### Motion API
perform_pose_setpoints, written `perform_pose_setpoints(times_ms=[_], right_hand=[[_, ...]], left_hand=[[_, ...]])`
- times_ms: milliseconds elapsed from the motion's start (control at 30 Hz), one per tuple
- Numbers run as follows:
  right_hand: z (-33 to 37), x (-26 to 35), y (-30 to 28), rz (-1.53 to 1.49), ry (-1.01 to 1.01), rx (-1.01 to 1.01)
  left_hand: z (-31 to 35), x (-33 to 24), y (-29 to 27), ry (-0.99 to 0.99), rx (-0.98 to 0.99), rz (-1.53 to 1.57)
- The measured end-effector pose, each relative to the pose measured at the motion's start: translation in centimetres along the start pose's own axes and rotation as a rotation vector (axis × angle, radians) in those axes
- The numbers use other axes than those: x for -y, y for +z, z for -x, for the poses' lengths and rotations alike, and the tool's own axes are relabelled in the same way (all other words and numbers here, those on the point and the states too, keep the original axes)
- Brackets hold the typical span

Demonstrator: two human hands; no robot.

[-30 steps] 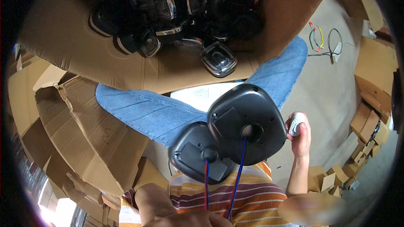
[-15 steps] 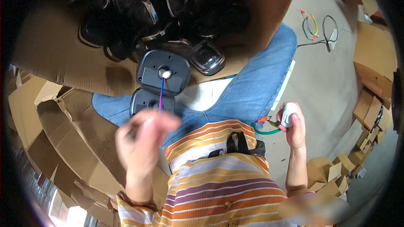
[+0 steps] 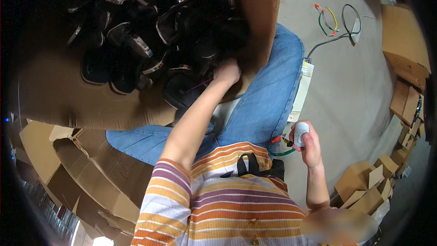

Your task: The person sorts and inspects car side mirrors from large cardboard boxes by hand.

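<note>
My left hand (image 3: pixel 227 72) is inside the dark cardboard box ahead, its fingers curled and mostly hidden in shadow. A thin reddish-purple wire (image 3: pixel 200 85) runs up to it from a black plastic housing (image 3: pixel 175 92) at the box's near edge. Whether the fingers grip that wire or another part is hidden. On the right, above the floor, my right hand (image 3: pixel 311 148) is closed around a small white rounded device (image 3: pixel 300 134). Beside the device hang a green wire (image 3: pixel 283 153) and a red connector (image 3: pixel 276 139). My left forearm covers part of the area between my legs.
Several black housings with shiny trim (image 3: pixel 120 34) fill the box (image 3: pixel 54 105). On the floor to the right lie a pale power strip (image 3: pixel 300 93) with a dark cable and a loop of coloured wires (image 3: pixel 325 20). Cardboard cartons (image 3: pixel 364 180) stand at the right; flattened cardboard (image 3: pixel 91 168) lies left.
My left hand has gone from in front of my lap forward and right into the box. My right hand still holds the white device. The view has shifted slightly.
</note>
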State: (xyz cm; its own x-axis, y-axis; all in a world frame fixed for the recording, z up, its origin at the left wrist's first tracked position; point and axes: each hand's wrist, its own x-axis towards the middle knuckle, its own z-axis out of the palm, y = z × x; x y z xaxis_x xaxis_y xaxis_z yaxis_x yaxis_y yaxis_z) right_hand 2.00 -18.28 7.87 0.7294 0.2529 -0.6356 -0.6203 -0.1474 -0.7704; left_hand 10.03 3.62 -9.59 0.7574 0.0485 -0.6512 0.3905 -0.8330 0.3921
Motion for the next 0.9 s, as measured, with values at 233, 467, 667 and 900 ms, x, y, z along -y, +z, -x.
perform_pose_setpoints(times_ms=[233, 467, 667, 900], right_hand=[[-0.6, -0.4, -1.2, -0.05, 0.083, -0.021], [-0.8, -0.5, -1.5, -0.074, 0.121, -0.075], [-1.1, -0.2, -0.5, -0.024, 0.112, -0.021], [-1.2, -0.3, 1.2, 0.182, 0.021, 0.077]], left_hand=[[-4.0, -2.0, 1.3, 0.038, 0.104, -0.237], [-3.3, -0.4, 1.6, 0.097, 0.116, -0.36], [1.8, 4.1, 0.1, 0.376, -0.267, 0.086], [9.4, 2.5, -0.8, 0.454, -0.083, 0.345]])
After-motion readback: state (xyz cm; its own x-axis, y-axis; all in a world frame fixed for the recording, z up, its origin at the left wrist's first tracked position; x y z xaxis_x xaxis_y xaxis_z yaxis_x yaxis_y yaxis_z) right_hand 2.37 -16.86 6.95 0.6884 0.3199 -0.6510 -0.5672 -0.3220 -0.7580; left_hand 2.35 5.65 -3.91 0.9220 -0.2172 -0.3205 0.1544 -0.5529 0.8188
